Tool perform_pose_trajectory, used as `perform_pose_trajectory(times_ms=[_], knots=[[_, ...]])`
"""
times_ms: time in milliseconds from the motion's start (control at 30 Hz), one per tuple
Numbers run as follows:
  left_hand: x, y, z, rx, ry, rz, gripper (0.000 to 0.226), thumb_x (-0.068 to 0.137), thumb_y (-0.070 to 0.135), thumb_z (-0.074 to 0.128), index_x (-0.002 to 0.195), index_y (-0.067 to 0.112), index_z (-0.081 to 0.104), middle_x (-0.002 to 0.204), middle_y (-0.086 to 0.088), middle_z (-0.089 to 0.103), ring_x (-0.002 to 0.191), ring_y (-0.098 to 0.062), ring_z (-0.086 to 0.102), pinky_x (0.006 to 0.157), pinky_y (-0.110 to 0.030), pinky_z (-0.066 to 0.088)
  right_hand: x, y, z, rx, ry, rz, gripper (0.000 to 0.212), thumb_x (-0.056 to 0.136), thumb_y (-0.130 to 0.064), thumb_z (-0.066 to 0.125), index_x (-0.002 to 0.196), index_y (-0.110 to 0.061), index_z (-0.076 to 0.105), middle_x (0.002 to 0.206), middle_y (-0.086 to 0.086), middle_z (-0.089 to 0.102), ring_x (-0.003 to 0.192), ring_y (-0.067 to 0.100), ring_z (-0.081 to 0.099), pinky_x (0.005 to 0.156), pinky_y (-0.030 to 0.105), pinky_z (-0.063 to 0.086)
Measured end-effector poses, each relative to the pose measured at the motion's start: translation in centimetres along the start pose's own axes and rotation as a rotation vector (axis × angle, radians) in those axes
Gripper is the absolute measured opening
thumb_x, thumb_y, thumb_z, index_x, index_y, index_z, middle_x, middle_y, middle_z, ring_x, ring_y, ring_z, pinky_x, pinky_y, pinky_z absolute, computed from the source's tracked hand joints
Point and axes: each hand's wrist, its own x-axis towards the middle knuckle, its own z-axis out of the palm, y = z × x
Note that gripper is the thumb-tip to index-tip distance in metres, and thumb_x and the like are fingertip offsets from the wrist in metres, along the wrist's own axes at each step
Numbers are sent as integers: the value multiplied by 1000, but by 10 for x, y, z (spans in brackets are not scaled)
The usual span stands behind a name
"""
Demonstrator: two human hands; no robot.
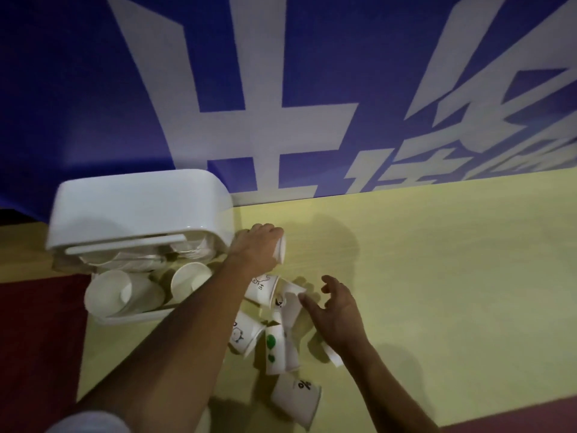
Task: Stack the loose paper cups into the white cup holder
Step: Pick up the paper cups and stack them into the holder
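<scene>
The white cup holder stands at the left on the yellow table, its lid up, with paper cups lying inside its lower tray. My left hand is just right of the holder, closed around a white paper cup held on its side. Several loose paper cups with small drawings lie scattered below it. My right hand hovers over the right side of that pile, fingers spread, its fingertips near a tilted cup. A small white cup shows under its wrist.
A blue banner with large white characters hangs right behind the table. The yellow table top stretches to the right. A dark red surface lies at the lower left beyond the table's edge.
</scene>
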Motion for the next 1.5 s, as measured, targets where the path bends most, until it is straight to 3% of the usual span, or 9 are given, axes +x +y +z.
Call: perform_pose_trajectory(times_ms=[167,267,433,600,700,900,1233,1367,1500], knots=[[7,18,5,-83,53,-76,47,84,30,70,123,19,45,121,-2,59,111,-29,59,82,-40,47,16,-2,10,98,-156,150,93,80,-64,73,149,-11,41,140,12,57,128,27,54,105,39,46],[-1,21,4,-271,139,-161,54,76,31,75,114,21,39,110,-1,59,99,-32,62,68,-35,42,24,-6,18,107,-223,194,85,78,-61,77,141,-11,49,133,7,63,118,24,59,94,32,47],[-35,31,-10,-708,374,-250,75,70,37,88,131,24,46,124,10,49,104,-12,50,82,-27,40,33,-15,18,199,-240,210,58,81,-43,80,127,-14,60,115,-3,68,90,12,56,77,22,40],[-88,32,-16,-856,420,-348,77,70,53,88,131,38,44,124,15,54,109,-11,51,85,-32,47,44,-16,-11,204,-185,60,75,79,-35,81,144,-13,49,138,2,53,119,21,58,89,25,46],[-121,26,-8,-933,444,-389,71,72,49,88,130,40,48,124,16,57,112,-13,53,85,-34,49,46,-13,-33,180,-110,-128,71,75,-39,86,135,-23,52,127,-7,53,113,14,58,91,31,55],[-157,10,1,-1011,564,-316,66,75,55,77,133,39,50,132,23,55,124,-3,52,95,-25,46,40,-42,-68,177,-64,-412,78,72,-44,90,136,-29,49,126,-21,58,111,-6,56,85,9,49],[-213,-32,-3,-1024,662,-209,71,75,21,89,133,37,51,133,19,56,130,-8,52,104,-19,43,-20,-111,-25,253,-72,-561,71,87,-42,77,149,-30,44,137,-42,41,125,-17,44,94,1,36],[-233,-54,8,-1015,643,-233,75,70,26,94,131,37,51,131,17,58,125,-12,56,100,-34,50,-37,-134,8,278,-66,-606,68,83,-29,84,142,-26,49,134,-31,52,123,-4,53,94,8,42],[-247,-74,15,-1007,615,-242,72,67,37,95,126,38,54,125,17,61,118,-8,58,94,-31,51,-47,-152,35,269,-50,-655,70,81,-34,87,140,-22,51,133,-17,59,121,9,59,93,17,48]])
